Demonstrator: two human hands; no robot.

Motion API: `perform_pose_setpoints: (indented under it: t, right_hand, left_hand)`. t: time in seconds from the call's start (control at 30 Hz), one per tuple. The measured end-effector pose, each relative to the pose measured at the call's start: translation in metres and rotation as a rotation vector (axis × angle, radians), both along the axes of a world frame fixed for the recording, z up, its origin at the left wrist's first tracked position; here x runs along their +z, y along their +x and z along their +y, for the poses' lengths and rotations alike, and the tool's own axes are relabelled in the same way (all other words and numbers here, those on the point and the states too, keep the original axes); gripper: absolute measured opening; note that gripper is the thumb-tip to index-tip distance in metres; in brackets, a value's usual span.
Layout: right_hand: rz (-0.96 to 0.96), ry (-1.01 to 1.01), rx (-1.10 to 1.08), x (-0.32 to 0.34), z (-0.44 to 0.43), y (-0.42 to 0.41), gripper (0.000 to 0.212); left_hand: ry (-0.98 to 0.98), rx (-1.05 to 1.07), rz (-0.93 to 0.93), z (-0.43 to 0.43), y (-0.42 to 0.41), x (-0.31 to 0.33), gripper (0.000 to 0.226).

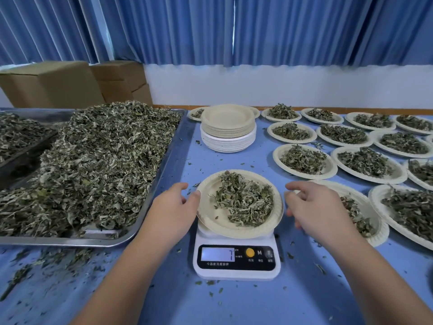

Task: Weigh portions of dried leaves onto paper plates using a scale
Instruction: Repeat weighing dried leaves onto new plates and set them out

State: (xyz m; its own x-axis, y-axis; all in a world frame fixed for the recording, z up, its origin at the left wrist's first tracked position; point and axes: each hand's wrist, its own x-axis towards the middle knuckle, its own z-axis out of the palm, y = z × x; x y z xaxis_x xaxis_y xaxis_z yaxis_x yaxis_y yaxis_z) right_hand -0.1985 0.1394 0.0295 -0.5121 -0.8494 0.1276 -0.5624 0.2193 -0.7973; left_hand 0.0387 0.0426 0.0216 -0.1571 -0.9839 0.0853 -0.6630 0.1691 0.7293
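Plate (212,219) on scale (236,256) centred between hands; left hand (173,207) thumb touching rim, right hand (314,207) just beside; both slack, empty

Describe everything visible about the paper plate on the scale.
The paper plate is round, cream-coloured, with a ribbed rim. It lies on the white scale, wider than its platform, and holds a loose heap of dried leaves. The left hand touches its left rim with the thumb; the right hand is close beside its right rim.

leaf-heaped paper plate (210,221) sits tilted on white scale (236,270).
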Motion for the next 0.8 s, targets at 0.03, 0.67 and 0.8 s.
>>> perform_pose_setpoints:
  t: [0.03, 0.67, 0.8]
  right_hand:
    - [-0.005, 0.003, -0.009, -0.001, -0.001, 0.0, 0.014]
    - [-0.416, -0.231, -0.129, 0.069, 0.047, -0.023, 0.02]
    - [-0.473, -0.282, -0.218, 0.087, 0.073, -0.072, 0.011]
  left_hand:
    - [0.027, 0.005, 0.016, 0.0, 0.001, -0.001, 0.036]
    - [0.247, -0.314, 0.786, 0.027, -0.063, 0.044, 0.045]
    - [0.3, -0.429, 0.806, 0.045, -0.119, 0.062, 0.033]
